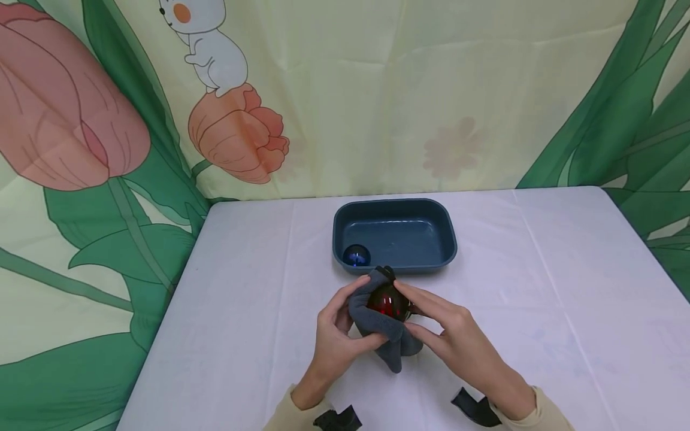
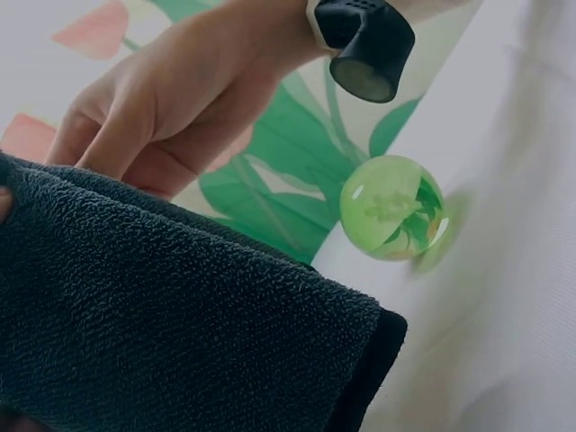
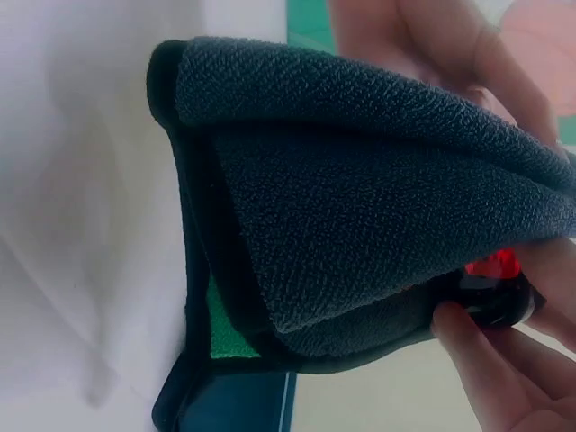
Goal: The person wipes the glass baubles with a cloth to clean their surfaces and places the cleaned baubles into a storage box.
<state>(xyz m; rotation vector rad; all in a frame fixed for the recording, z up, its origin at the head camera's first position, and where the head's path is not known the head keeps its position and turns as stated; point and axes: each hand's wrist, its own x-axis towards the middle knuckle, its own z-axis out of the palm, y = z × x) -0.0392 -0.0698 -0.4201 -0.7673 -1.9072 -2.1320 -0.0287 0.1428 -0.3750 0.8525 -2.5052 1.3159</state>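
A shiny red ball is half wrapped in a dark grey cloth, held just above the white table in front of a blue-grey tray. My left hand grips the cloth from the left, fingers curled round it. My right hand pinches the ball from the right, its fingers on the red ball at the edge of the cloth. In the left wrist view the cloth fills the lower left, with the right hand behind it.
A blue ball lies in the tray's front left corner. A green glassy ball rests on the white tablecloth, seen only in the left wrist view. A flower-print curtain hangs behind the table.
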